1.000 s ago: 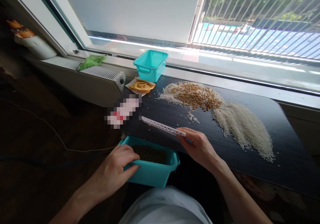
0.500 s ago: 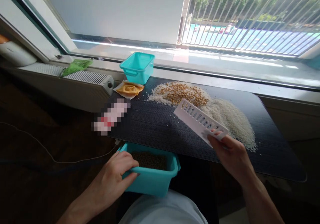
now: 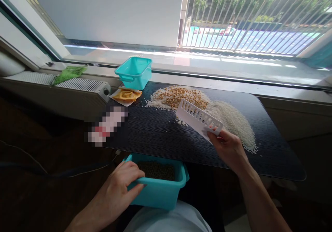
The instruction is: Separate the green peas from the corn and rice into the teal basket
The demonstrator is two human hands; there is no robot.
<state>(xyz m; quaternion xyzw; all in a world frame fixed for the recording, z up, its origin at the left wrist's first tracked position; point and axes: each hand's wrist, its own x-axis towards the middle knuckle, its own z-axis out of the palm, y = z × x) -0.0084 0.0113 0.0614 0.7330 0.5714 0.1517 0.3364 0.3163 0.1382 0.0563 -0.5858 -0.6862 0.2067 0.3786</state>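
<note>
My left hand (image 3: 121, 187) grips the near left rim of a teal bin (image 3: 166, 192) that holds dark green beans (image 3: 157, 170), below the table's front edge. My right hand (image 3: 228, 149) holds a white slotted scraper (image 3: 198, 119) tilted up above the black ribbed mat (image 3: 160, 135). Just beyond the scraper lies a heap of yellow beans mixed with rice (image 3: 178, 99), and to its right a pile of white rice (image 3: 234, 123).
An empty teal bin (image 3: 133, 73) stands at the mat's far left by the window sill. An orange packet (image 3: 126, 94) lies in front of it. A blurred white and red item (image 3: 106, 126) sits at the mat's left edge. A radiator (image 3: 77, 85) with a green cloth (image 3: 68, 73) is on the left.
My right hand lifted the scraper from the front left of the mat and carried it right, toward the bean and rice heap. My left hand stayed on the teal bin.
</note>
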